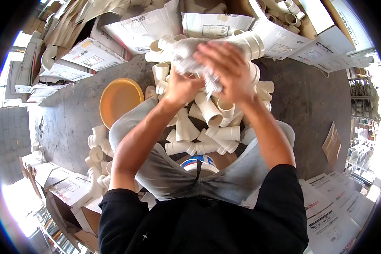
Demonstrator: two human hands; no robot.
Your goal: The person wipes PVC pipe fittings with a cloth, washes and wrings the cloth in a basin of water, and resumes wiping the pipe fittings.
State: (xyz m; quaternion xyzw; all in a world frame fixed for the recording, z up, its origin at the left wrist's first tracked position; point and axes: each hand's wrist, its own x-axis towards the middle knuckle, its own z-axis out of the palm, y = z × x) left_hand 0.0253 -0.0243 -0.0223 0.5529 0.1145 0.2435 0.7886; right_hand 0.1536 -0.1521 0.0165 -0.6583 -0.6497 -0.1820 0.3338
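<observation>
A fluffy white rag is bunched up between my two hands, above a heap of white plastic pipe fittings. My left hand is closed around the lower left part of the rag, its thumb towards the right and its other fingers mostly hidden. Across the rag's right side lies my right hand, its fingers blurred by motion; a tail of the rag hangs below its palm. Just behind my right hand is a large white pipe fitting; whether either hand touches it I cannot tell.
Open cardboard boxes of fittings stand along the far side. An orange basin sits on the floor at left. A white bucket is between my legs. More fittings lie at left, and flat cartons at lower right.
</observation>
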